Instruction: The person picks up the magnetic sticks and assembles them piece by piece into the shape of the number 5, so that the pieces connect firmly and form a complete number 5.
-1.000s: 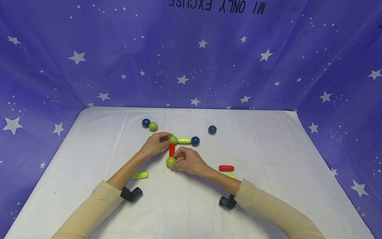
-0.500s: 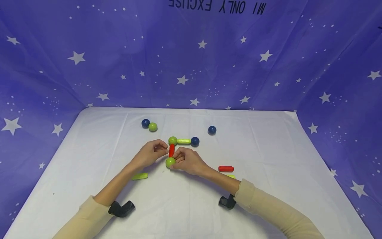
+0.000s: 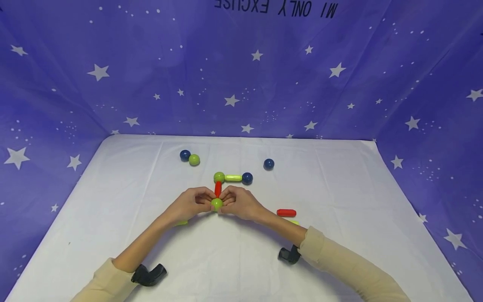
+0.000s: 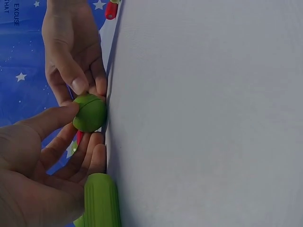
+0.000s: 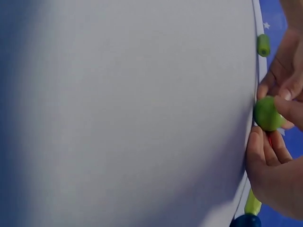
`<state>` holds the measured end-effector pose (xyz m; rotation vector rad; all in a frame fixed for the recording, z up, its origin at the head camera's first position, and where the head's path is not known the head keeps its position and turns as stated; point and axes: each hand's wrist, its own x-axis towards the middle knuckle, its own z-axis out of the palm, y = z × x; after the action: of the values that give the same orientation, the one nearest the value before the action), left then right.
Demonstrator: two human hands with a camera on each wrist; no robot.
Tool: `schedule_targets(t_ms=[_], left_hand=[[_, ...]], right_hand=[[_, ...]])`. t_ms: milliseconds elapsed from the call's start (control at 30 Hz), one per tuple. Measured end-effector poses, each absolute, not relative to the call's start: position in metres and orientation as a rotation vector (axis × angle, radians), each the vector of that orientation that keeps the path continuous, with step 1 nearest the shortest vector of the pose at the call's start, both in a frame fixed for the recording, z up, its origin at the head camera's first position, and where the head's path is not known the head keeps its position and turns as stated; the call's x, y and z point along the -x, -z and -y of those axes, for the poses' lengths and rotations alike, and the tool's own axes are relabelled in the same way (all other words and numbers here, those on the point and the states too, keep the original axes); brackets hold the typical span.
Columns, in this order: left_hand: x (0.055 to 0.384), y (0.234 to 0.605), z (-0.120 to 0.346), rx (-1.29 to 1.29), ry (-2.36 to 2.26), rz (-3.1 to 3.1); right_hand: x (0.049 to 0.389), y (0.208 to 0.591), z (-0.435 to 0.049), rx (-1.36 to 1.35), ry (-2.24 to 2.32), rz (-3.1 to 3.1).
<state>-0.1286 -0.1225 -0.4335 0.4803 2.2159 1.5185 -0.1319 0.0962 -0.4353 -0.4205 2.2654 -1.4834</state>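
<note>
Both hands meet at a green ball (image 3: 216, 204) at the near end of a red rod (image 3: 218, 188). My left hand (image 3: 191, 204) pinches the ball from the left, its thumb on the near side in the left wrist view. From the right, my right hand (image 3: 241, 204) pinches the same ball between thumb and fingers. The red rod runs away to a second green ball, seamed across (image 3: 219, 177). From there a yellow-green rod (image 3: 233, 178) reaches right to a dark blue ball (image 3: 247, 178), forming a bent chain on the white cloth.
Behind the left hand sit a blue ball (image 3: 185, 155) and a green ball (image 3: 194, 160), side by side. Another blue ball (image 3: 268, 164) is at back right. A loose red rod (image 3: 286, 213) and yellow-green rod (image 3: 294, 222) lie by the right forearm. One more green rod (image 4: 102, 201) lies by the left hand.
My left hand let go of the far green ball, moved toward me along the red rod, and now pinches the near green ball. My right hand stayed on that ball.
</note>
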Motion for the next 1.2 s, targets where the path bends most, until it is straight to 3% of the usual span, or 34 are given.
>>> schedule_targets(t_ms=[333, 733, 1200], left_hand=[[0.127, 0.434, 0.118, -0.416, -1.449, -2.278], [0.125, 0.434, 0.119, -0.397, -1.432, -2.295], [0.125, 0.435, 0.119, -0.413, -1.444, -2.295]], right_hand=[[0.128, 0.411, -0.156, 0.509, 1.363, -2.435], [0.098, 0.416, -0.245, 0.268, 1.260, -2.635], [0.089, 0.432, -0.273, 0.222, 1.130, -2.695]])
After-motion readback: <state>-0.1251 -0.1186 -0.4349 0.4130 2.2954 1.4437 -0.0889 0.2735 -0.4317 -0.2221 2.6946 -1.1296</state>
